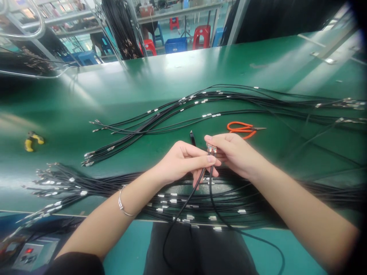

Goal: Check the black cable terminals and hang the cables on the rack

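**So, two black wires pinched over the green counter**

Both hands meet mid-scene above the counter (120, 88). Left hand (180, 162) and right hand (233, 152) each grasp the black wires (210, 183) just below their metal terminals (212, 148); the wires hang toward the near edge. Orange scissors (242, 129) lie just beyond.

glossy green table (172, 76), matt black wires (212, 191)
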Demonstrator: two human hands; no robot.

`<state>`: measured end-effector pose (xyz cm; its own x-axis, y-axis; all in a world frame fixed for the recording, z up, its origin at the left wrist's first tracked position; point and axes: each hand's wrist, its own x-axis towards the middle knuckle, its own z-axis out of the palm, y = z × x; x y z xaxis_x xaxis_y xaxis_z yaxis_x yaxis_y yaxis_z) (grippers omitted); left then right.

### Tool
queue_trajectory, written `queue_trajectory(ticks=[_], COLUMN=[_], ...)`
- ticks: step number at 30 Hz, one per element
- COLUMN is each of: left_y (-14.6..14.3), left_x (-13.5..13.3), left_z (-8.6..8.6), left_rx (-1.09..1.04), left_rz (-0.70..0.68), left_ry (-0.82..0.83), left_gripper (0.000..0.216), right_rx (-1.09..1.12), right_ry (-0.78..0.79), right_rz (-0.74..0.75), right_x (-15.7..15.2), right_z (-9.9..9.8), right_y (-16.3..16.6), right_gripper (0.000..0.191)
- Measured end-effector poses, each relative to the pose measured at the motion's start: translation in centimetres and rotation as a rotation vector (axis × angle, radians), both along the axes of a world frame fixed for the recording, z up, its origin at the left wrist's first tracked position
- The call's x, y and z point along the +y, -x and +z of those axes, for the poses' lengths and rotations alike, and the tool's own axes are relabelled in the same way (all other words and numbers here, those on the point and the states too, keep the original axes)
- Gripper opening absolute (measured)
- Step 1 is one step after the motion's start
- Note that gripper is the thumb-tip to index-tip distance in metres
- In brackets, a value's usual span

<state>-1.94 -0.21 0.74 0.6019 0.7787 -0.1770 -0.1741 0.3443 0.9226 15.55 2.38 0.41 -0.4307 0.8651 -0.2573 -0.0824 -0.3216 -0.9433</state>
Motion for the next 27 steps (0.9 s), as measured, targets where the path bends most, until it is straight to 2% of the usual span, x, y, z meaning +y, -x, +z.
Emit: queue_trajectory(ticks=[8, 27], left_y=[-0.19, -0.17], left_x=[-0.1, -0.22], left_z=[-0.05, 0.09], left_rx=[-0.027, -0.033], left_rz=[-0.014, -0.049], left_ry=[0.017, -0.002], left_gripper=[0.018, 0.018], right_rx=[0.038, 0.119], right_ry=[0.008, -0.05], right_rz=[0.055, 0.061], right_x=[-0.02, -0.08], right_z=[-0.01, -0.3], right_y=[0.01, -0.07], right_gripper=[0.048, 0.044])
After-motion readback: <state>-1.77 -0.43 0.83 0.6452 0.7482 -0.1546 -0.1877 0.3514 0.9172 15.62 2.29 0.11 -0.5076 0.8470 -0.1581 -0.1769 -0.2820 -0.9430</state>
